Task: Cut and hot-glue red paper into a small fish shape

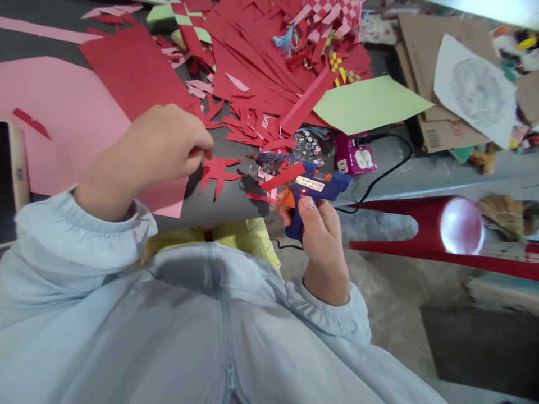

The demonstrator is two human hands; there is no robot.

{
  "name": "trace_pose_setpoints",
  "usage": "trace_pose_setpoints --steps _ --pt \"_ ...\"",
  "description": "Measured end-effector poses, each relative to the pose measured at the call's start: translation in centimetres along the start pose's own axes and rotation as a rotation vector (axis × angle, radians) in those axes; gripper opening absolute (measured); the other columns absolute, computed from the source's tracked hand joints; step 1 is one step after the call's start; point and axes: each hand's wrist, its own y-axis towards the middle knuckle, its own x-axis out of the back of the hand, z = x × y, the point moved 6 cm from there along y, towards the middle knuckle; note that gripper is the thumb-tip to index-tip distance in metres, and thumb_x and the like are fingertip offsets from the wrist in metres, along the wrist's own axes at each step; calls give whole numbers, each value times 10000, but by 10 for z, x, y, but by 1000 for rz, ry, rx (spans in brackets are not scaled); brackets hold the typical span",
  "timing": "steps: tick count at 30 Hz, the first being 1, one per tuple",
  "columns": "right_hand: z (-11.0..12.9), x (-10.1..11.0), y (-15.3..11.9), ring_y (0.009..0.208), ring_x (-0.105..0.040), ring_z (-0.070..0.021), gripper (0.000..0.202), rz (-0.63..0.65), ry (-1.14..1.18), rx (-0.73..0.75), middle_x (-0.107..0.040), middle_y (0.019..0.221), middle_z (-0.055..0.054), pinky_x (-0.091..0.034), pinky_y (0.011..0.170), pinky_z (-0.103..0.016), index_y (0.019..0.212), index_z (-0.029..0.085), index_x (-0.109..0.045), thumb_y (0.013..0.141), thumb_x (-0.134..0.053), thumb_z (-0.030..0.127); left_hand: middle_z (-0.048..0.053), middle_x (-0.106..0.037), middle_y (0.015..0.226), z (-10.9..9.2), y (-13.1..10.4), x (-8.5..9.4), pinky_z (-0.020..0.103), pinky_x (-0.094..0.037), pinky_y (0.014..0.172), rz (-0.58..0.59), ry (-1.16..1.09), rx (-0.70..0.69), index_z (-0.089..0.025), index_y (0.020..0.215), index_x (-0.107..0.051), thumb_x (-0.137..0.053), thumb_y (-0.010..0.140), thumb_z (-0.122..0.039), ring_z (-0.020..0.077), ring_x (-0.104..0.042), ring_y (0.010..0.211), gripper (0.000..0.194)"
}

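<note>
My right hand (pixel 318 224) is wrapped round the handle of a blue glue gun (pixel 318 182) with an orange trigger and a small red light. Its nozzle points left, and a red paper strip (pixel 282 176) lies across its body. My left hand (pixel 172 143) is closed, fingers curled downward, over the table beside a red paper cutout (pixel 218 173) with several pointed arms. Whatever its fingertips hold, if anything, is hidden. The cutout lies between my two hands at the table's front edge.
Pink sheets (pixel 63 112) and a phone (pixel 14 179) are at left. Red paper scraps (pixel 256 62) pile up behind. A green sheet (pixel 370 104), a purple power socket (pixel 356 154) with a black cable, and cardboard (pixel 446 73) lie right. A red lamp (pixel 421 230) stands near the right edge.
</note>
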Motion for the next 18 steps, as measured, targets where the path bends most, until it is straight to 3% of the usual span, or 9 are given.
trace_pose_setpoints --steps 4,12,18 --pt "-1 0 0 515 -437 -107 501 -11 1 -11 -509 584 14 -332 492 -285 618 215 -515 968 -470 571 33 -745 977 3 6 -9 291 -348 641 3 7 23 -217 966 -763 -401 848 -169 182 -614 854 384" --pt "0 1 -1 517 -447 -108 504 -13 -13 -8 -514 580 15 -344 502 -287 616 215 -519 970 -466 570 31 -683 957 -9 17 -31 307 -473 866 29 -120 -144 -209 902 -748 -446 839 -158 202 -655 950 313" --pt "-2 2 -1 507 -442 -105 505 -17 -1 -15 -520 575 17 -345 489 -284 620 215 -520 963 -472 581 34 -666 924 -11 17 -40 316 -488 856 23 -56 -181 -206 897 -761 -418 844 -171 189 -637 912 349"
